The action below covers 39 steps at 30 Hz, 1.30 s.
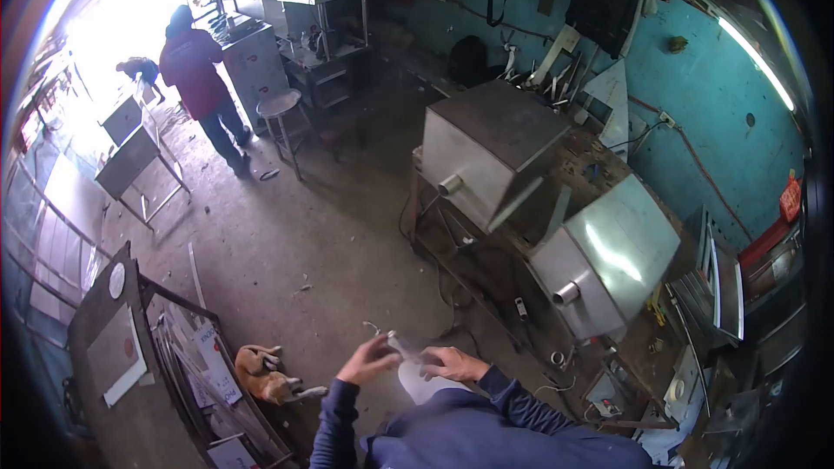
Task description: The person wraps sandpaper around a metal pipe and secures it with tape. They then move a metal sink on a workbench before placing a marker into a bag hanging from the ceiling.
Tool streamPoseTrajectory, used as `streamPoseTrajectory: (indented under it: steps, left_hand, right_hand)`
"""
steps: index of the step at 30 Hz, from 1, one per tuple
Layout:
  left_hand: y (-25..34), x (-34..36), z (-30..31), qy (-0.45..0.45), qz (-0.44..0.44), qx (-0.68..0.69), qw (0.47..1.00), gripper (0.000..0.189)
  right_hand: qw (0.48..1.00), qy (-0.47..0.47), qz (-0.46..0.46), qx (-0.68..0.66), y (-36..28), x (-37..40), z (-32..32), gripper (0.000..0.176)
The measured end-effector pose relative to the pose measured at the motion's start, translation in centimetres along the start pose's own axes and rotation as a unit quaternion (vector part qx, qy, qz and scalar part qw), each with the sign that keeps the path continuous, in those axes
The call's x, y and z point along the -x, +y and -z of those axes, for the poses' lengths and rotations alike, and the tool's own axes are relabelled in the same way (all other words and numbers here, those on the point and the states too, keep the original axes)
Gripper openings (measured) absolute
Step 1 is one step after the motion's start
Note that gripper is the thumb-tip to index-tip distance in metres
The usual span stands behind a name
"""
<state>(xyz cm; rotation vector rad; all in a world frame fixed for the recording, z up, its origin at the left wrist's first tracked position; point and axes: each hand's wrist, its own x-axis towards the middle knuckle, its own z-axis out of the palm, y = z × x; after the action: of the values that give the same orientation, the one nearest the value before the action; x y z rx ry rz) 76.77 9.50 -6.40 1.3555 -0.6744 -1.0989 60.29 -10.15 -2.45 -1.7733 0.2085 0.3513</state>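
Observation:
Close in front of the dark blue clothing at the bottom, my left hand (367,360) and my right hand (454,364) are raised near each other. Between them is a small pale object (402,346), blurred, too unclear to name. The left fingers are bent toward it, and the right fingers lie beside its lower end. Whether either hand grips it cannot be made out. Below the hands is a white rounded surface (426,386), partly covered by the right hand.
Two metal boxes with short pipes (486,152) (608,252) stand on the workbench at right. A dog (265,375) lies on the floor beside the left table (95,330). A person in red (193,69) stands near a stool (279,104); another person (139,68) bends farther back.

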Motion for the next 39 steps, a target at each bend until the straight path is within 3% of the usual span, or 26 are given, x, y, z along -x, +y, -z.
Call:
streamPoseTrajectory:
  steps: [2, 3, 6, 7, 9, 10, 11, 12, 13, 16, 20, 27, 29, 30, 31, 32, 34, 35, 36, 37, 39]
  left_hand:
    - [2.0, -2.9, 7.3, 0.053, 0.007, 0.051, 0.997, 0.038]
    - [1.1, -4.5, 11.7, 0.100, 0.023, 0.068, 0.992, 0.037]
    - [-6.8, -7.8, 25.9, 0.340, 0.033, -0.104, 0.934, 0.034]
    - [-11.4, -7.9, 30.4, 0.412, 0.022, -0.165, 0.896, 0.036]
    - [-18.4, -4.2, 36.7, 0.474, 0.167, -0.372, 0.780, 0.044]
    - [-24.7, -1.5, 39.8, 0.450, 0.237, -0.436, 0.742, 0.032]
    - [-22.9, -0.6, 37.0, 0.504, 0.179, -0.587, 0.608, 0.056]
    - [-23.3, 1.8, 37.0, 0.446, 0.400, -0.320, 0.734, 0.058]
    - [-25.4, 4.1, 36.5, 0.399, 0.475, -0.233, 0.749, 0.057]
    - [-22.6, 4.1, 35.7, 0.354, 0.489, -0.150, 0.783, 0.053]
    - [-18.9, -2.3, 41.8, 0.347, 0.483, -0.116, 0.795, 0.049]
    - [-17.3, -23.3, 56.3, 0.318, 0.471, -0.225, 0.792, 0.042]
    - [-15.8, -33.6, 62.8, 0.340, 0.442, -0.402, 0.726, 0.040]
    - [-12.6, -39.6, 69.4, 0.345, 0.356, -0.193, 0.846, 0.056]
    - [-6.8, -45.9, 73.7, 0.265, 0.402, -0.383, 0.788, 0.054]
    - [-3.4, -53.0, 78.8, 0.186, 0.393, -0.589, 0.681, 0.043]
    - [4.8, -66.3, 85.1, 0.360, 0.099, -0.548, 0.748, 0.038]
    - [9.4, -74.1, 87.1, 0.353, 0.027, -0.542, 0.762, 0.037]
    - [15.2, -81.3, 87.3, 0.343, -0.101, -0.529, 0.770, 0.033]
    - [20.5, -88.6, 86.4, 0.315, -0.187, -0.514, 0.775, 0.028]
    - [32.5, -100.8, 79.9, 0.178, -0.306, -0.546, 0.759, 0.021]
  right_hand:
    - [0.999, 0.030, -0.015, -0.023, 0.0, -4.4, 1.1, 0.024]
    - [0.994, 0.022, -0.004, -0.110, 1.7, -7.3, 1.5, 0.025]
    - [0.991, 0.020, -0.010, -0.133, 2.3, -15.3, 4.2, 0.013]
    - [0.989, 0.025, 0.001, -0.148, 3.0, -18.3, 4.8, 0.012]
    - [0.997, 0.068, 0.021, -0.041, 0.8, -23.6, 7.1, 0.011]
    - [0.995, 0.094, 0.022, -0.039, -0.3, -26.1, 8.2, 0.011]
    - [0.994, 0.097, 0.020, -0.043, -1.1, -28.1, 8.9, 0.011]
    - [0.991, 0.107, 0.034, -0.077, -2.2, -30.3, 10.1, 0.010]
    - [0.986, 0.118, 0.050, -0.108, -3.2, -32.3, 11.6, 0.010]
    - [0.987, 0.094, 0.073, -0.109, -6.6, -37.9, 15.9, 0.007]
    - [0.984, 0.105, 0.082, -0.115, -9.6, -46.5, 21.5, 0.007]
    - [0.971, 0.153, 0.125, -0.135, -12.7, -63.7, 32.4, 0.013]
    - [0.967, 0.181, 0.125, -0.128, -14.4, -65.5, 35.7, 0.014]
    - [0.958, 0.199, 0.125, -0.162, -14.4, -65.8, 37.2, 0.014]
    - [0.947, 0.221, 0.124, -0.199, -14.5, -65.8, 38.7, 0.014]
    - [0.931, 0.257, 0.095, -0.243, -15.1, -65.3, 40.2, 0.012]
    - [0.894, 0.322, 0.107, -0.294, -10.9, -65.6, 42.6, 0.010]
    - [0.877, 0.352, 0.117, -0.307, -9.4, -65.4, 43.9, 0.010]
    - [0.867, 0.373, 0.126, -0.306, -9.0, -65.5, 45.3, 0.010]
    - [0.847, 0.418, 0.089, -0.317, -8.4, -65.1, 46.6, 0.010]
    - [0.817, 0.471, 0.062, -0.326, -6.7, -65.2, 49.9, 0.010]
